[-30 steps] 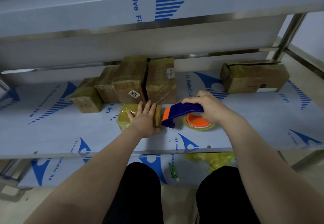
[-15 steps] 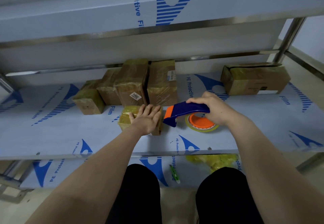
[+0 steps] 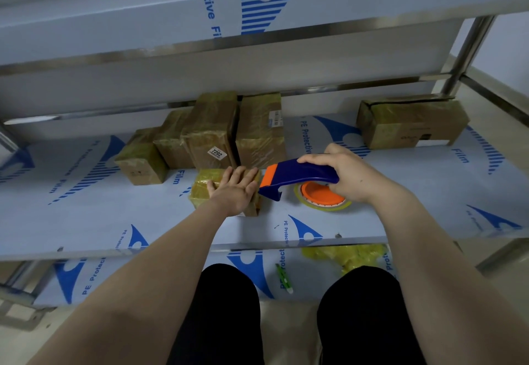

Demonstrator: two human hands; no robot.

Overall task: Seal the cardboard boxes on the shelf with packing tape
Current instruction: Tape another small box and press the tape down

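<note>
1. Hand state. The left hand (image 3: 233, 191) lies flat with straight fingers and presses down on the top of a small brown cardboard box (image 3: 204, 190). The right hand (image 3: 347, 174) is curled round the handle of a dark blue plastic tape dispenser (image 3: 300, 174) with an orange nose.

2. Position of the work. The small brown cardboard box sits near the front edge of the white film-covered steel shelf (image 3: 114, 216), about midway along it. The nose of the tape dispenser is at the right side of this box. Whether it touches the cardboard cannot be confirmed. The roll of yellowish clear tape (image 3: 322, 197) on its orange hub hangs low over the shelf, just right of the box.

3. Work done. Four brown cardboard boxes (image 3: 210, 133) stand packed together towards the rear edge, behind the box in hand. All show glossy yellowish tape over their faces and appear sealed. The box in hand also carries tape on its exposed left end.

4. Work left. The current box appears to need at least one more strip, run from its right side. A long brown cardboard box (image 3: 412, 120) near the right rear corner shows tape on its faces, but a dark gap runs along its top flap. It probably requires closing and sealing.

5. Other items. A crumpled wad of yellow tape (image 3: 346, 254) and a green pen-like tool (image 3: 284, 277) lie on the lower tier.
</note>
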